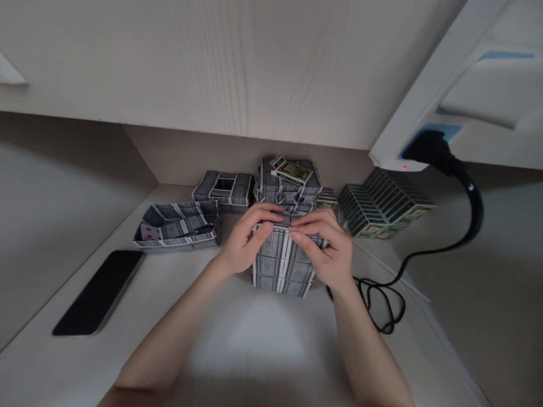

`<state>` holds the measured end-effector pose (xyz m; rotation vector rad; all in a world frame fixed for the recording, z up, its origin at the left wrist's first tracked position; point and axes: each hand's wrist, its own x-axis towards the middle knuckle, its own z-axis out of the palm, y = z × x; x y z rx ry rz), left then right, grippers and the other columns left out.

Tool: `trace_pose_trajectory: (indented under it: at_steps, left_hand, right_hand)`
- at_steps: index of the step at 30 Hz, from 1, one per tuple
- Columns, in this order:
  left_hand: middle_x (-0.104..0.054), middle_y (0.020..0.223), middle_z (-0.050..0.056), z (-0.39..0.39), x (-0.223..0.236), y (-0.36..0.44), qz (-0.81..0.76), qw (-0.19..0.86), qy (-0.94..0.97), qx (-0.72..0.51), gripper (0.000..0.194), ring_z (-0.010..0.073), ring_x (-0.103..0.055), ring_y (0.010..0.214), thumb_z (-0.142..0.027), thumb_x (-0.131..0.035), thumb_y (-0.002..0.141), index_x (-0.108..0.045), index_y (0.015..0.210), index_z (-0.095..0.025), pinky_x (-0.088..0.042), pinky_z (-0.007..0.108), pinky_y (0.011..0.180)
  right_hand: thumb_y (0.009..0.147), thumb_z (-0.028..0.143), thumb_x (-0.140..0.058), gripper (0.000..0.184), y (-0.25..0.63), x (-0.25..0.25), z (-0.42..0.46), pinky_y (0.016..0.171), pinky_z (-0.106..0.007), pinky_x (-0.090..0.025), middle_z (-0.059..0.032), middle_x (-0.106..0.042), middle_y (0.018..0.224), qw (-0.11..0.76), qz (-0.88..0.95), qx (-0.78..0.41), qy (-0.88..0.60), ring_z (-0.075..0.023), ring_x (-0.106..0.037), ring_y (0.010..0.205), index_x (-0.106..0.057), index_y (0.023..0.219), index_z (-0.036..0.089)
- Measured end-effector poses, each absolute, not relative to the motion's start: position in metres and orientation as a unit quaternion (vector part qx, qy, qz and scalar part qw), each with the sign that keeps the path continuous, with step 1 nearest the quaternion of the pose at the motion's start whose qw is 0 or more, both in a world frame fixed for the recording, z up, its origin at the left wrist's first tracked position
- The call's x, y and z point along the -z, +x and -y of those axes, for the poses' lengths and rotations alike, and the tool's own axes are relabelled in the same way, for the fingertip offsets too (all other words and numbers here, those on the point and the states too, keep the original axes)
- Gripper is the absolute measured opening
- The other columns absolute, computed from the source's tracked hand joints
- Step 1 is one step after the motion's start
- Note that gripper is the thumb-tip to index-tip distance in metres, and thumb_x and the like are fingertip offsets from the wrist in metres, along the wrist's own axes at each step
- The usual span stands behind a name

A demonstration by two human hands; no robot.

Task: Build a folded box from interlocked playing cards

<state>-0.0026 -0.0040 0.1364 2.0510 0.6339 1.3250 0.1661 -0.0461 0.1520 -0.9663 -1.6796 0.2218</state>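
A box made of folded grey-patterned playing cards stands upright in the middle of the table. At the left of its upper edge is my left hand, thumb on the near face and fingers bent over the top. My right hand grips the upper right of the same box in a like way, its thumb and fingers close to the left ones. The fingers hide part of the box's top. Right behind it sits a larger card box, with a small green playing-card packet lying on it.
An open card tray with loose cards inside and a card box with a square hole stand at left. A black phone lies nearer. Stacked card packets are at right, near a looped black cable plugged into a power strip.
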Motion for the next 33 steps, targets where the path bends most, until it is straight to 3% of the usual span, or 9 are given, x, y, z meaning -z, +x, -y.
trace_pose_trajectory:
  at_steps: [5,8,11,13,16,21,27,30,33]
  left_hand:
    - [-0.050,0.121,0.005,0.002,-0.135,-0.001,-0.358,0.352,0.733,-0.458,0.030,0.0182,-0.045,0.113,-0.032,-0.040,0.086,-0.046,0.114,-0.023,-0.033,0.036,0.097]
    - [-0.054,0.116,0.005,-0.010,-0.118,-0.004,-0.415,0.395,0.740,-0.354,0.030,0.0204,-0.050,0.108,-0.034,-0.046,0.081,-0.051,0.108,-0.022,-0.036,0.038,0.094]
    - [-0.059,0.108,0.005,-0.027,-0.093,-0.012,-0.390,0.413,0.763,-0.307,0.026,0.0207,-0.052,0.105,-0.020,-0.054,0.072,-0.056,0.098,-0.020,-0.038,0.038,0.094]
    - [-0.062,0.100,0.005,-0.034,-0.078,-0.018,-0.354,0.443,0.771,-0.292,0.034,0.0180,-0.057,0.096,-0.007,-0.047,0.066,-0.055,0.097,-0.018,-0.042,0.037,0.089]
    - [-0.064,0.093,0.004,-0.036,-0.063,-0.027,-0.357,0.468,0.766,-0.260,0.047,0.0162,-0.059,0.089,0.000,-0.038,0.058,-0.055,0.098,-0.017,-0.045,0.035,0.084]
    - [-0.064,0.096,0.004,-0.029,-0.060,-0.040,-0.406,0.435,0.766,-0.243,0.047,0.0179,-0.057,0.094,-0.001,-0.034,0.056,-0.058,0.092,-0.017,-0.042,0.036,0.088]
    - [-0.060,0.106,0.008,-0.014,-0.058,-0.063,-0.452,0.475,0.710,-0.255,0.029,0.0214,-0.054,0.101,-0.019,-0.045,0.073,-0.055,0.100,-0.017,-0.038,0.039,0.093]
    - [-0.047,0.124,0.011,0.005,-0.047,-0.070,-0.455,0.512,0.648,-0.333,0.049,0.0214,-0.041,0.118,-0.028,-0.054,0.073,-0.039,0.119,-0.019,-0.030,0.039,0.100]
    - [-0.029,0.138,0.012,0.029,-0.038,-0.069,-0.458,0.527,0.621,-0.356,0.079,0.0221,-0.027,0.128,-0.025,-0.061,0.068,-0.016,0.132,-0.022,-0.023,0.038,0.104]
  right_hand:
    - [0.077,0.020,-0.056,0.012,0.141,-0.159,0.071,0.082,-0.043,-0.043,-0.0014,-0.064,0.092,0.453,0.804,-0.054,-0.383,-0.0217,-0.049,0.095,-0.063,0.083,0.027]
    - [0.081,0.018,-0.050,0.014,0.116,-0.148,0.078,0.084,-0.037,-0.044,-0.0024,-0.060,0.100,0.367,0.856,-0.099,-0.351,-0.0185,-0.048,0.098,-0.062,0.084,0.024]
    - [0.081,0.020,-0.050,0.011,0.099,-0.137,0.081,0.087,-0.030,-0.044,-0.0031,-0.059,0.101,0.303,0.885,-0.132,-0.327,-0.0176,-0.048,0.101,-0.061,0.081,0.020]
    - [0.080,0.025,-0.052,0.009,0.095,-0.135,0.082,0.084,-0.028,-0.046,-0.0031,-0.060,0.096,0.270,0.899,-0.149,-0.310,-0.0182,-0.051,0.096,-0.060,0.079,0.020]
    - [0.079,0.026,-0.054,0.007,0.100,-0.140,0.082,0.076,-0.029,-0.049,-0.0019,-0.063,0.085,0.242,0.908,-0.160,-0.302,-0.0183,-0.058,0.082,-0.060,0.077,0.021]
    - [0.082,0.024,-0.051,0.011,0.128,-0.156,0.075,0.077,-0.028,-0.046,-0.0007,-0.065,0.083,0.303,0.859,-0.193,-0.365,-0.0159,-0.058,0.083,-0.061,0.083,0.021]
    - [0.081,0.026,-0.051,0.012,0.175,-0.138,0.053,0.080,-0.033,-0.045,-0.0043,-0.064,0.087,0.466,0.722,-0.171,-0.482,-0.0167,-0.058,0.086,-0.061,0.084,0.020]
    - [0.079,0.029,-0.053,0.020,0.197,-0.099,0.045,0.085,-0.037,-0.043,-0.0069,-0.063,0.097,0.467,0.677,-0.183,-0.538,-0.0189,-0.057,0.093,-0.059,0.094,0.019]
    - [0.073,0.032,-0.058,0.041,0.213,-0.055,0.044,0.092,-0.041,-0.038,-0.0106,-0.057,0.113,0.456,0.643,-0.220,-0.575,-0.0215,-0.052,0.105,-0.052,0.111,0.018]
